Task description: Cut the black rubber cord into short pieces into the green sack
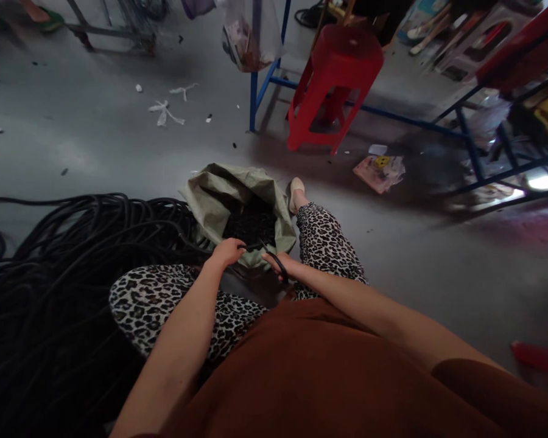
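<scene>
At the near rim of an open green-grey sack [201,198], my left hand [229,251] is closed on a black cord, whose end points right over the sack. My right hand [279,266] is wrapped round the black handles of scissors [281,265], their blades pointing up and left, close to the cord's end. Dark small pieces [251,226] lie inside the sack. A large heap of black cord [119,231] spreads over the floor on the left and reaches the sack's side. Whether the blades touch the cord cannot be made out.
A red stool [335,79] stands beyond the sack, beside a blue metal frame [254,100] with a plastic bag [251,36] hanging on it. White scraps [164,112] and a printed packet [380,172] lie on the floor. Part of another person's foot shows at the top left.
</scene>
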